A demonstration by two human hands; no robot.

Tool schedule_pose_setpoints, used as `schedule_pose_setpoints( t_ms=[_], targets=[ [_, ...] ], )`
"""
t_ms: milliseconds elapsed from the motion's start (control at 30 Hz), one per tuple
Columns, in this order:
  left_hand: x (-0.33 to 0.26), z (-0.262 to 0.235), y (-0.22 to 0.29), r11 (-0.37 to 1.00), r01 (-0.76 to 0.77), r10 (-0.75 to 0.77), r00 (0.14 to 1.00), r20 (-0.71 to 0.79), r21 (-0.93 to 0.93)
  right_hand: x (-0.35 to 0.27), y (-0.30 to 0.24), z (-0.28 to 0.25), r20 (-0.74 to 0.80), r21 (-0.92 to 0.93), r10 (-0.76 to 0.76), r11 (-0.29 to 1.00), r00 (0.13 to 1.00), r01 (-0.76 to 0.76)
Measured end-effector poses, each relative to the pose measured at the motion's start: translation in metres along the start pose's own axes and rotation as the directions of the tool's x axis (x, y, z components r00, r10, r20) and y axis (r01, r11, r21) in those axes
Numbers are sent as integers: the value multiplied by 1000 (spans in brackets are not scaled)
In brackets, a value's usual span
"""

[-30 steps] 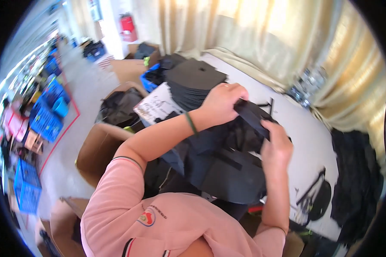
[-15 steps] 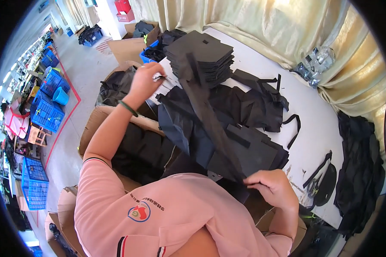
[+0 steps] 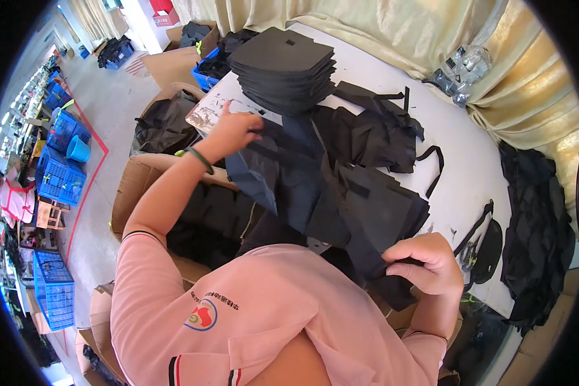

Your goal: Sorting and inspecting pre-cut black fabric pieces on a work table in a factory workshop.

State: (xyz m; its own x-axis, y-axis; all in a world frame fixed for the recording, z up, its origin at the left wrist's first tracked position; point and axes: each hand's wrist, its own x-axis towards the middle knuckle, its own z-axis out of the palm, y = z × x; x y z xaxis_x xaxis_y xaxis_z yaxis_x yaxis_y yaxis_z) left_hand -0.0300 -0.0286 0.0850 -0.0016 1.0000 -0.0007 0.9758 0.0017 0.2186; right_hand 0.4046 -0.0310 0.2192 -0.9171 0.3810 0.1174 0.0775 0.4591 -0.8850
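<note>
My right hand (image 3: 428,260) is closed in a pinch on the edge of a black fabric piece (image 3: 367,241), which hangs in front of me over the near table edge. My left hand (image 3: 237,134) has curled fingers at the left edge of the dark fabric (image 3: 257,174), with one finger sticking up. What lies inside those fingers is hidden. Beneath the fabric, black flat panels (image 3: 383,199) with a short strip on top lie on the white table (image 3: 466,167). Farther back stands a tall stack of black panels (image 3: 283,61).
More black fabric with straps (image 3: 373,141) lies beyond the panels. A black pouch-like piece (image 3: 486,254) and clear plastic bags (image 3: 460,71) sit at the right and back. Open cartons (image 3: 138,186) stand close on my left; dark cloth (image 3: 537,238) hangs at the right edge.
My left hand has moved down to the dark fabric; the small pale and metal item seen in it no longer shows. My right hand has shifted slightly right, and the long strip has swung down.
</note>
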Motion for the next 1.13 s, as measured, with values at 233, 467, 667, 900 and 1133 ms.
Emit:
schedule_pose_setpoints(
  t_ms=[233,467,667,900,1133],
  targets=[
    [15,11,119,836,-517,460,843,-279,-184,8,-11,-2,-49,-20,-9,1000,999,8],
    [15,0,152,647,-694,675,714,-186,-315,5,-5,2,33,37,-52,998,998,51],
    [-8,-30,181,205,-731,856,457,-244,-650,10,-6,0,99,70,-49,997,994,42],
    [4,-29,162,221,-417,905,425,25,-882,-2,-17,-7,-108,-66,-69,996,992,62],
    [-10,-20,178,375,-688,874,486,-10,-621,-1,-36,-20,-76,-192,-109,977,991,93]
  ],
)
